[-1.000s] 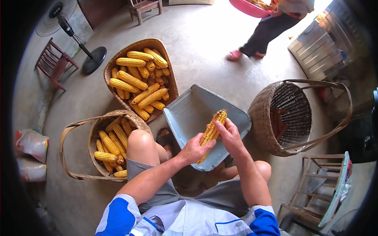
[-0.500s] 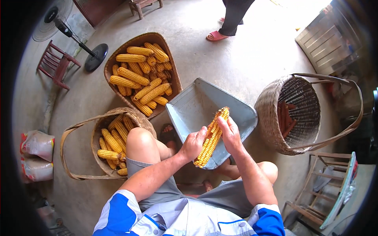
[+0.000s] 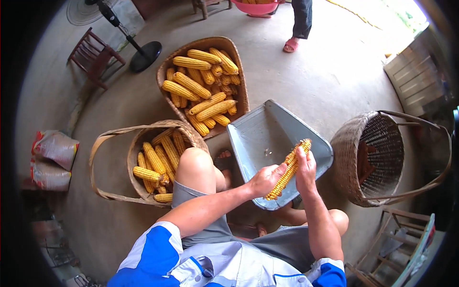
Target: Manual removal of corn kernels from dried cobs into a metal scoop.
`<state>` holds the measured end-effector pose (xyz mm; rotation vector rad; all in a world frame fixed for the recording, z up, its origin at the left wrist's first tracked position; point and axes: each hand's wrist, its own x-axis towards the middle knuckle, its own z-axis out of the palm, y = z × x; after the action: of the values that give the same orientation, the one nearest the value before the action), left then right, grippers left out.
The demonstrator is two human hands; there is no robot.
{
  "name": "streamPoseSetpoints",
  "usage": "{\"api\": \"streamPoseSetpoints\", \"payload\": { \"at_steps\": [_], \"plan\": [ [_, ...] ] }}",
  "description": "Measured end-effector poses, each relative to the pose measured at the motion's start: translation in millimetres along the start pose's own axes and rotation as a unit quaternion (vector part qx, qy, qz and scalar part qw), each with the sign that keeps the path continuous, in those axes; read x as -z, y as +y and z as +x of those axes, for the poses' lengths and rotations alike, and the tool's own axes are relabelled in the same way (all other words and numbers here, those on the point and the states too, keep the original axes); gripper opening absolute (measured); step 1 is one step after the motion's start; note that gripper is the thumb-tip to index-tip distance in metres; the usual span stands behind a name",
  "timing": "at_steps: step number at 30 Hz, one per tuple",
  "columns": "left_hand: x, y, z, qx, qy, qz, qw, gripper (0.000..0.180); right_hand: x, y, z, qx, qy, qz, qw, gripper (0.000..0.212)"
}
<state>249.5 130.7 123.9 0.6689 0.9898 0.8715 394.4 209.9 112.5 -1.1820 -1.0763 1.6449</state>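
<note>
Holding corn cob [image 3: 288, 173] — both hands [image 3: 267, 182] [image 3: 306, 170], over pan [image 3: 258, 134]

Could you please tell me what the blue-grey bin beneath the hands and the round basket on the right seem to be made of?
Blue-grey bin: probably sheet metal with a slightly glossy finish, judging by its thin rim and sheen, though plastic is possible.
Round basket: likely bamboo or cane strips, matt brown, since the weave shows on its wall.

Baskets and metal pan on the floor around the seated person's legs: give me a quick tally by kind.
Round baskets with handles: 2
Scoop-shaped woven basket: 1
Blue-grey metal pan: 1
Total: 4
</note>
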Motion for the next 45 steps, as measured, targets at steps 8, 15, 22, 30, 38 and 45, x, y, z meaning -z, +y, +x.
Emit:
{"api": "streamPoseSetpoints", "payload": {
  "at_steps": [8,15,22,30,38,45],
  "plan": [
    [-3.3,-1.1,0.6,0.012,0.030,-0.092,0.995,0.056,-6.1,-9.3,0.7,0.017,0.000,-0.042,0.999,0.027],
    [-2.2,8.2,-6.9,0.015,-0.002,0.076,0.997,0.053,5.7,7.7,10.8,0.000,0.031,-0.011,0.999,0.030],
    [4.1,-20.0,-0.7,-0.038,0.039,0.024,0.998,0.047,-1.6,2.1,4.8,-0.004,-0.001,0.000,1.000,0.031],
    [-6.7,7.9,-9.0,0.011,0.010,-0.016,1.000,0.056,16.1,11.4,19.8,-0.002,0.071,-0.032,0.997,0.034],
    [-7.3,-4.8,-12.9,-0.013,0.041,0.043,0.998,0.051,18.4,17.1,15.8,-0.029,0.041,-0.014,0.999,0.031],
    [-4.4,0.9,-11.5,0.000,0.061,0.015,0.998,0.054,14.7,14.0,19.3,-0.025,0.045,0.023,0.998,0.029]
  ]
}}
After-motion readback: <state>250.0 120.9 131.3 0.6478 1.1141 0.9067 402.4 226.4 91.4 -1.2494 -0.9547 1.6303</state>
